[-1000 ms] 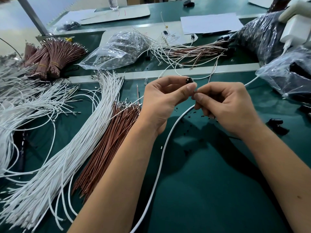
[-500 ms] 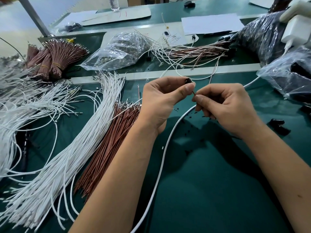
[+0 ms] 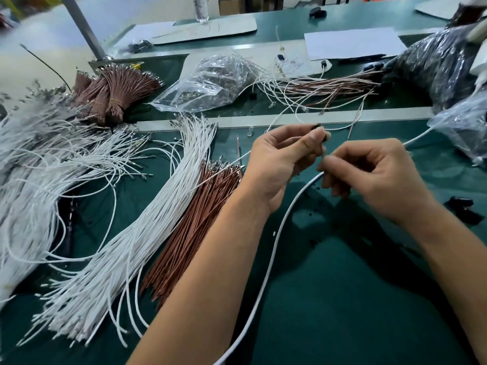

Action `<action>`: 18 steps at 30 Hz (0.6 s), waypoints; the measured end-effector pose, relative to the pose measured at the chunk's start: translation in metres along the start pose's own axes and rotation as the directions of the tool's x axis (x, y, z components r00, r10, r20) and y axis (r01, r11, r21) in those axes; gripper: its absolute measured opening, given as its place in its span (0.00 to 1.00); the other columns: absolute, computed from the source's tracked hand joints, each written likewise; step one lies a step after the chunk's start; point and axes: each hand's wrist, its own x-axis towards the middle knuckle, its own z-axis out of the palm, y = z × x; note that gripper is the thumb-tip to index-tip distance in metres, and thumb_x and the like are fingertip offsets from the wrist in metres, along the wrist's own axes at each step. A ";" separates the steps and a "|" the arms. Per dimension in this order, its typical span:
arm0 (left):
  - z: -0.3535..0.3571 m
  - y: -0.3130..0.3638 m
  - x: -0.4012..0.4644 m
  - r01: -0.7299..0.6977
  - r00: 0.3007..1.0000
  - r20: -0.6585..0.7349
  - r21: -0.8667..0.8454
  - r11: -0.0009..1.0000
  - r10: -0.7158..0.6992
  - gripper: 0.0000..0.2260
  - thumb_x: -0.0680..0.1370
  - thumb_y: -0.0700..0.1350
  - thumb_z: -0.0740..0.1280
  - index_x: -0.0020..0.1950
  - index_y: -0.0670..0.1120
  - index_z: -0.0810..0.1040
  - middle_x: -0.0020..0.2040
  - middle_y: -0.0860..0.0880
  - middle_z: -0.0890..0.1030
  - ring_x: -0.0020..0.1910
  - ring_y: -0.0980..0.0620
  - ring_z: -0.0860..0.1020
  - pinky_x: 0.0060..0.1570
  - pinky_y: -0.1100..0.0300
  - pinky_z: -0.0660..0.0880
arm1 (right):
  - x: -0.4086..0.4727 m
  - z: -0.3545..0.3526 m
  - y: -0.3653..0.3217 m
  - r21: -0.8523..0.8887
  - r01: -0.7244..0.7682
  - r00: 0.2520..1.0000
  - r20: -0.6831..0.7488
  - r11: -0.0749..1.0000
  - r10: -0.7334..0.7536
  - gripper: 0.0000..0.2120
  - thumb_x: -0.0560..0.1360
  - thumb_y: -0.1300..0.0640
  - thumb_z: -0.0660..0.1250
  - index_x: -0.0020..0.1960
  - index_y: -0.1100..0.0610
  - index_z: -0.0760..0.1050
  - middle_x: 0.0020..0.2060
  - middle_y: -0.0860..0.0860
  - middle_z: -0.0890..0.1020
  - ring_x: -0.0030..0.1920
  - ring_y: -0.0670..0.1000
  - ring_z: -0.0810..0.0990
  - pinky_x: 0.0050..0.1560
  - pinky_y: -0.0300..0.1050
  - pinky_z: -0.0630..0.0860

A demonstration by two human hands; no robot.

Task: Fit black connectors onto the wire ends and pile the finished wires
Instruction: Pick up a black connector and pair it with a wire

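While wires [image 3: 147, 227] cover green bench [image 3: 355, 299] | plastic bags [image 3: 208, 83] behind

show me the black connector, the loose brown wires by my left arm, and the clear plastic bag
black connector [image 3: 322, 127], head view, its top edge above the left thumb.
loose brown wires [image 3: 195, 227], head view, mid-bundle.
clear plastic bag [image 3: 210, 83], head view, its crinkled middle.

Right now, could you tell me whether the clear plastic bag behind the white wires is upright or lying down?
Lying down. The clear plastic bag lies slumped on its side on the green bench, crumpled, its contents spread low.
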 end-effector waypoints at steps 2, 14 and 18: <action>-0.008 0.009 0.001 0.016 1.000 -0.007 -0.052 0.998 -0.016 0.02 0.79 0.38 0.69 0.50 0.44 0.81 0.45 0.46 0.86 0.39 0.51 0.83 0.41 0.63 0.80 | 0.006 0.005 -0.006 0.056 -0.016 0.998 -0.063 0.998 0.019 0.16 0.81 0.50 0.67 0.41 0.59 0.83 0.31 0.57 0.84 0.27 0.57 0.80 0.26 0.46 0.77; -0.090 0.062 0.004 -0.434 0.804 -0.578 -0.408 0.803 0.141 0.10 0.85 0.43 0.58 0.48 0.43 0.76 0.37 0.50 0.75 0.23 0.59 0.63 0.20 0.68 0.59 | 0.150 0.142 -0.024 -0.086 -0.500 0.857 0.093 0.862 0.507 0.07 0.79 0.64 0.68 0.46 0.68 0.80 0.39 0.62 0.85 0.35 0.56 0.86 0.35 0.50 0.84; -0.094 0.063 0.003 -0.441 0.788 -0.603 -0.416 0.795 0.122 0.12 0.84 0.43 0.58 0.46 0.43 0.76 0.35 0.50 0.74 0.22 0.58 0.62 0.20 0.68 0.58 | 0.168 0.178 -0.022 -0.219 -0.522 0.842 0.019 0.824 0.539 0.06 0.74 0.63 0.74 0.46 0.64 0.79 0.46 0.61 0.86 0.40 0.59 0.88 0.39 0.52 0.85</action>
